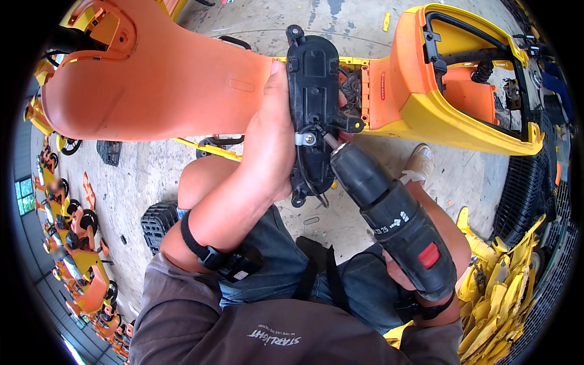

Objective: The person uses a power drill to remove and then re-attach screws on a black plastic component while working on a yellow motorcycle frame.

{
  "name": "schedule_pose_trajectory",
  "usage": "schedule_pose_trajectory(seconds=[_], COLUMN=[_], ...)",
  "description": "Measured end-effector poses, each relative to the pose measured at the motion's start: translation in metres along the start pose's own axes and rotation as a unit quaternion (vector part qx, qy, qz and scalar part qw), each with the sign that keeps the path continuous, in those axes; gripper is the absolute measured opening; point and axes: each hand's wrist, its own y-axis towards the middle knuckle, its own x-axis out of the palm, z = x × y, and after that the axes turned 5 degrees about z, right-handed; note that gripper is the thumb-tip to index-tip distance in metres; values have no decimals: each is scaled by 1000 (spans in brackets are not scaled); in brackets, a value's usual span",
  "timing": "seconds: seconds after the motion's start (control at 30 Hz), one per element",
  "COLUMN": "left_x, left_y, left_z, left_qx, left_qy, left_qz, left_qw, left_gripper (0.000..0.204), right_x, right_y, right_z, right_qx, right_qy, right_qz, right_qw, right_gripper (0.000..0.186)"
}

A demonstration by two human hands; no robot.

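My left hand [274, 140] is closed round the left side of a long black plastic part [311, 79], which has mounting tabs, a metal clip and a thin cable. It stands upright across the middle of an orange and yellow vehicle body. My right hand [398, 267], mostly hidden behind the tool, grips a black cordless drill [389, 213] with a red switch. The drill's bit points at the black part beside the metal clip; I cannot tell whether it touches. Orange panels [158, 91] reach left of the part, and a yellow-edged open frame [462, 115] lies to the right.
Rows of orange and yellow vehicles [79, 243] line the left side. A pile of yellow plastic pieces [493, 286] lies at lower right, below stacked black grid trays [514, 194]. A black grid piece [158, 225] lies on the concrete floor [328, 231] by my left leg.
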Motion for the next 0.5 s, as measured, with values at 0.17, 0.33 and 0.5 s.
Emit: schedule_pose_trajectory(seconds=[0.17, 0.33, 0.5], left_x=[14, 2, -8], left_y=[-8, 4, 6], left_z=[-16, -2, 7], left_qx=[-14, -25, -24], left_qy=[15, -70, -32], left_qz=[21, -18, -50], left_qw=[1000, 997, 998], left_gripper=[65, 63, 66], right_x=[5, 4, 2], right_y=[1, -2, -19], right_z=[-1, 6, 14], right_qx=[74, 18, 97], right_qy=[12, 7, 60], right_qz=[-37, 20, 6], right_qw=[996, 1000, 993], right_gripper=[51, 42, 48])
